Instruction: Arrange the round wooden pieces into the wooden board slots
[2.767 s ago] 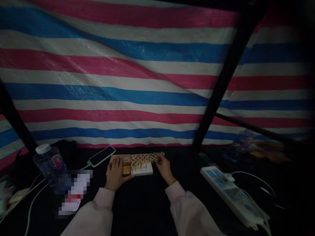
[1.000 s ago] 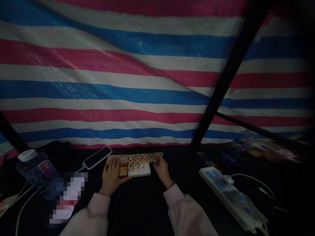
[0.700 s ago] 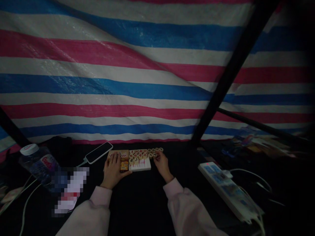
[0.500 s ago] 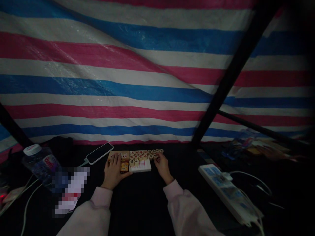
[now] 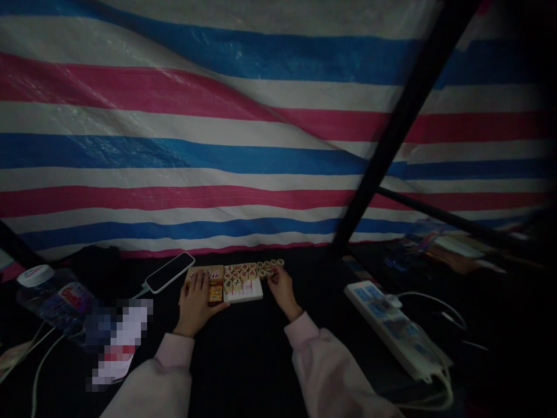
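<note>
My left hand point(image 5: 195, 303) lies flat with its fingers spread on a brown printed box point(image 5: 216, 278). Against the box's right side is a white box point(image 5: 250, 295) that bears rows of round wooden Chinese chess pieces point(image 5: 237, 269), with red characters at the back and two dark ones in front. Right of it, further pieces point(image 5: 273, 263) with dark characters stand in a short row. My right hand point(image 5: 282, 290) is closed in a pinch on a chess piece point(image 5: 268, 273) at the near side of that row; the fingers partly cover it.
A phone point(image 5: 170, 273) on a cable lies behind my left hand. A large plastic bottle point(image 5: 61, 299) and a blurred-out item point(image 5: 124, 342) are at the left. A white power strip point(image 5: 391, 328) with cords lies at the right. Behind the table hangs a striped sheet point(image 5: 217, 157) with a dark pole point(image 5: 391, 139).
The view has shifted slightly, so most things sit a little further left. My left hand stays on the box, and my right hand stays at the row of chess pieces.
</note>
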Motion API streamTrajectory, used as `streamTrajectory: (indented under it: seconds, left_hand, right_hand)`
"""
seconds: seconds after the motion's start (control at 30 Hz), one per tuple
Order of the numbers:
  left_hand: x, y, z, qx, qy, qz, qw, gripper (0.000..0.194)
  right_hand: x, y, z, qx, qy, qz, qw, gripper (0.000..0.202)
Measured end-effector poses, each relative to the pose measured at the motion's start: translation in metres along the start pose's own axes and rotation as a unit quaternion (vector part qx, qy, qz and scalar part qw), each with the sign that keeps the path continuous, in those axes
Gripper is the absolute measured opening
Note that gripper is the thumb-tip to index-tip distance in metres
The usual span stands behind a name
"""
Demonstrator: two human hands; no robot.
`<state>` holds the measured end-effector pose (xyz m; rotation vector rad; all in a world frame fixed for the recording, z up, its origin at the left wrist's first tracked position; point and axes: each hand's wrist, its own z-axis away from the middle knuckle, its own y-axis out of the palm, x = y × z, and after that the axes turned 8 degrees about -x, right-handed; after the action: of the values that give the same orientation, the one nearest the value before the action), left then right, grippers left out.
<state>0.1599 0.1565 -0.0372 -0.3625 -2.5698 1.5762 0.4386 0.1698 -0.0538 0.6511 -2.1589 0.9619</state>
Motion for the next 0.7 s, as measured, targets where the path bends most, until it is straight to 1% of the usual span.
streamTrajectory:
  seconds: [0.1,0.2,0.27,0.37,0.47,0.57,0.63,0.7]
  left_hand:
    - [0.000,-0.001,0.000,0.000,0.002,-0.002,1.000,0.106]
    - [-0.001,-0.002,0.001,0.001,0.001,-0.003,1.000,0.106]
    - [-0.001,-0.003,0.001,-0.002,0.004,-0.002,1.000,0.107]
    - [0.000,-0.003,0.001,-0.010,0.004,-0.001,1.000,0.104]
    - [0.000,-0.003,0.001,-0.010,0.000,0.002,1.000,0.098]
    - [0.000,-0.003,0.001,-0.010,-0.004,0.006,1.000,0.093]
    - [-0.001,-0.004,0.001,-0.015,-0.007,0.006,1.000,0.088]
    - [-0.001,-0.005,0.001,-0.018,-0.009,0.005,1.000,0.085]
  right_hand:
    - [0.008,-0.004,0.002,0.011,-0.009,0.034,0.999,0.033]
    - [0.022,-0.010,0.007,0.003,-0.028,0.089,0.996,0.044]
    - [0.034,-0.014,0.010,0.002,-0.045,0.103,0.994,0.041]
    - [0.052,-0.017,0.013,0.019,-0.084,0.079,0.993,0.026]
    - [0.071,-0.016,0.015,0.075,-0.128,0.074,0.986,0.015]
    - [0.088,-0.007,0.017,0.152,-0.157,0.090,0.972,0.015]
    - [0.098,0.003,0.021,0.187,-0.148,0.100,0.966,0.020]
    - [0.106,0.014,0.025,0.192,-0.124,0.112,0.967,0.023]
